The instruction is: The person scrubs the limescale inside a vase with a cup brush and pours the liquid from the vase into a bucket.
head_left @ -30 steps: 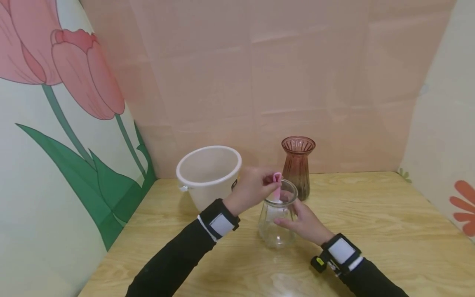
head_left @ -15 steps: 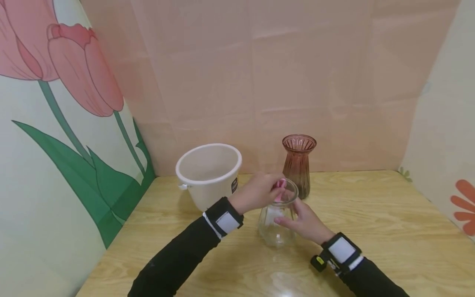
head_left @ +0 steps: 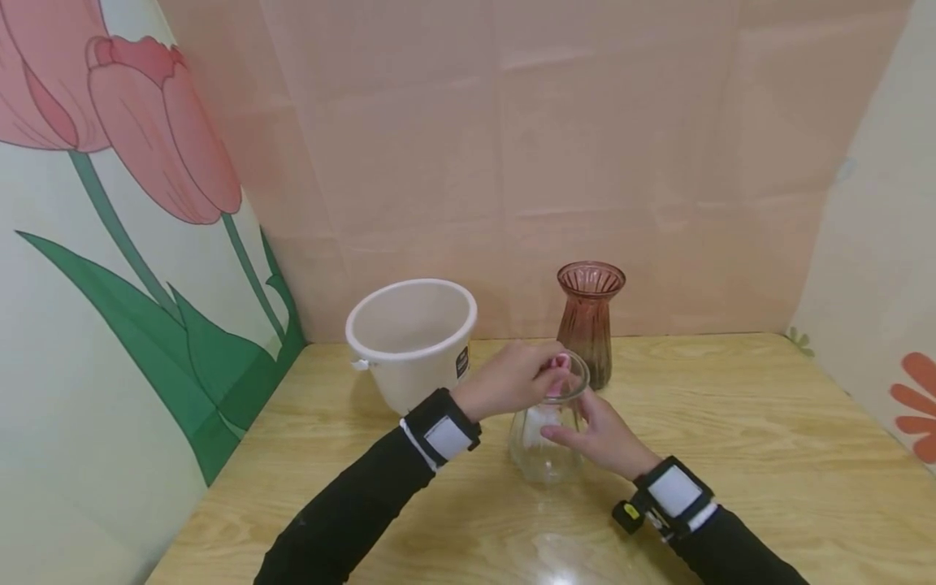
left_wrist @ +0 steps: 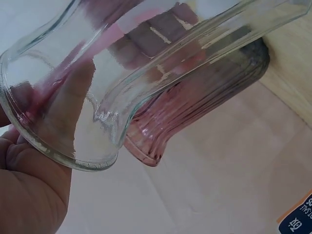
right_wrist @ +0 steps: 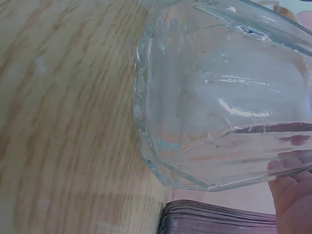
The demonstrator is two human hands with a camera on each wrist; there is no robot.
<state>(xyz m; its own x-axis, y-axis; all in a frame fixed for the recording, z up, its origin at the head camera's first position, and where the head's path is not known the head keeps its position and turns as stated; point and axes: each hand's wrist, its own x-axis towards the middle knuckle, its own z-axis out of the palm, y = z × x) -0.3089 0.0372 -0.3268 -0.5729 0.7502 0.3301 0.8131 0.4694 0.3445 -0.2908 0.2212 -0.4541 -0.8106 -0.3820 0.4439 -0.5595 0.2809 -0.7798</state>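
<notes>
A clear glass vase [head_left: 544, 451] stands upright on the wooden table. My left hand [head_left: 512, 378] is at its mouth, pinching a pink looped handle [head_left: 560, 363], with the fingertips just within the rim. In the left wrist view, a pink strip [left_wrist: 105, 41] shows through the glass, running down the neck; what is at its lower end is unclear. On the right side, my right hand [head_left: 603, 439] grips the vase below its neck, thumb in front and fingers behind. The right wrist view shows the vase's faceted base [right_wrist: 141, 107] at the table surface.
A purple-pink ribbed vase [head_left: 585, 325] stands close behind the clear one. To the left is a white bucket [head_left: 398, 382] with a dark label. A pinkish sheet [head_left: 504, 162] covers the wall along the table's back edge.
My left hand has gone lower, taking the pink handle down into the vase's mouth. The right hand keeps its hold on the glass. The head view has tipped slightly.
</notes>
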